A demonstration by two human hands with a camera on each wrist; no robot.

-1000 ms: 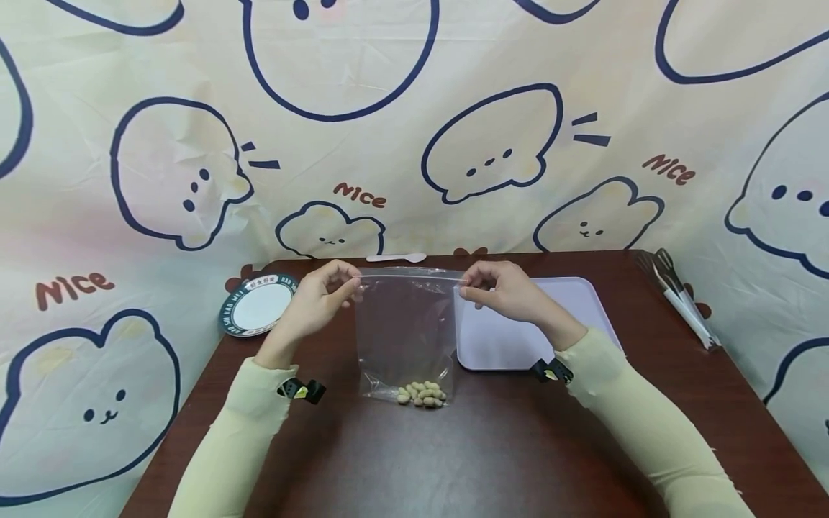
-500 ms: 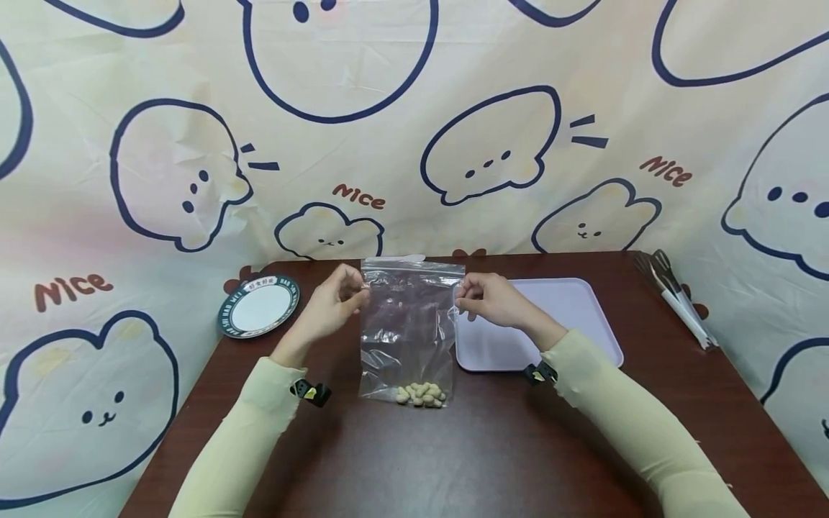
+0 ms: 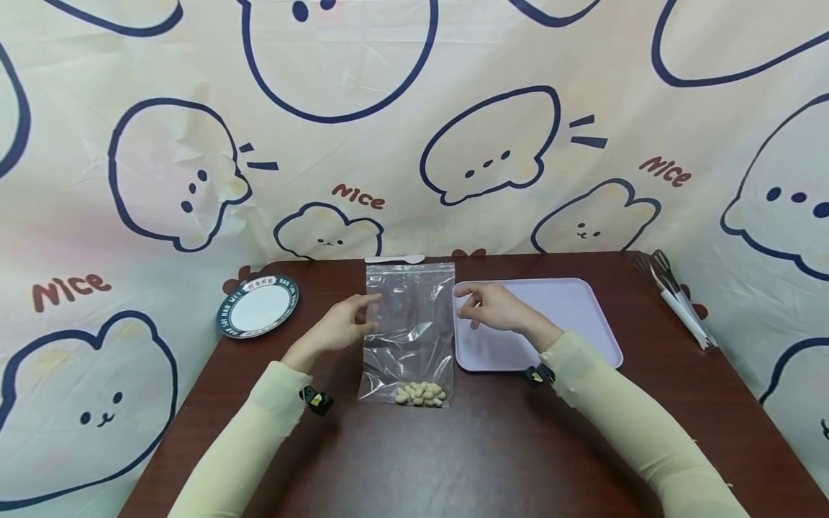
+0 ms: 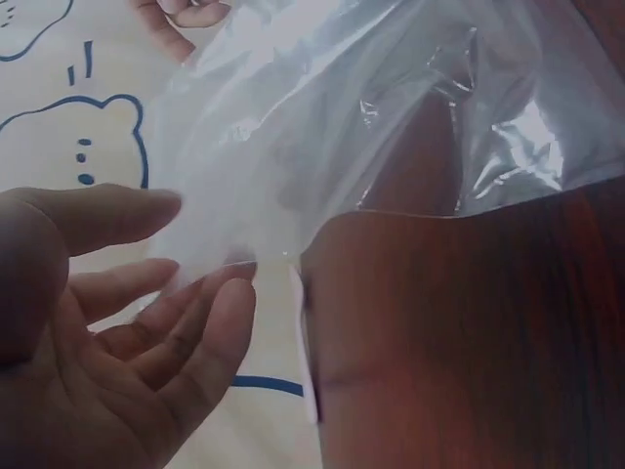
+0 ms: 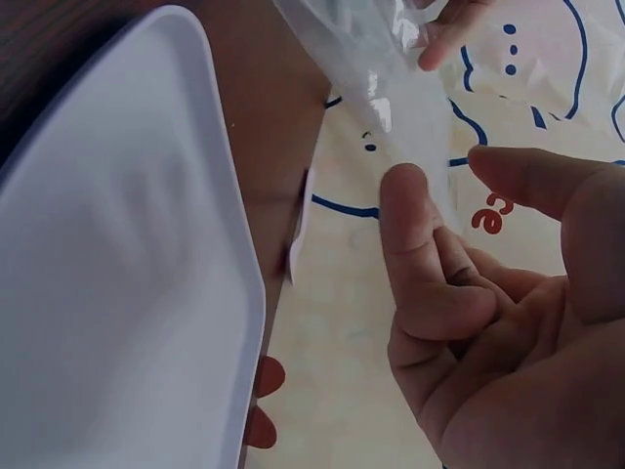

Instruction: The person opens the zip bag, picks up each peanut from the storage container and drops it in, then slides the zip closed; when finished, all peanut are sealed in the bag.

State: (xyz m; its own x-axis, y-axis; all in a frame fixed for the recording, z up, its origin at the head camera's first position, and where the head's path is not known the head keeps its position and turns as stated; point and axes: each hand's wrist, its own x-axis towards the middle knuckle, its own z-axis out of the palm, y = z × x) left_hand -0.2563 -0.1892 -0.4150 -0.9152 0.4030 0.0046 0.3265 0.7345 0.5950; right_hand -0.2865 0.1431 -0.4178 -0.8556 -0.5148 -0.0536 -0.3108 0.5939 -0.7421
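Note:
A clear zip bag (image 3: 408, 302) lies on the table, its zip edge toward the back. Pale, peanut-like pieces (image 3: 421, 394) are gathered at its near right corner. My left hand (image 3: 340, 324) is at the bag's left edge, its fingertips overlapping the plastic. In the left wrist view, thumb and fingers (image 4: 229, 322) are spread apart, with nothing pinched between them. My right hand (image 3: 499, 308) hovers just right of the bag, over the tray's left part. Its thumb and index finger stand apart in the right wrist view, while the other fingers (image 5: 449, 313) bend loosely.
A lilac tray (image 3: 599, 345) sits right of the bag. Behind the bag, a white spoon (image 3: 395, 259) lies along the table's back edge. A green-rimmed plate (image 3: 229, 313) is at the back left. Whisk-like utensils with white handles (image 3: 689, 316) lie at the far right.
Both hands have let go of the bag's top corners and come down toward its sides, the left one most. The bag, held up before, has settled back and down onto the table.

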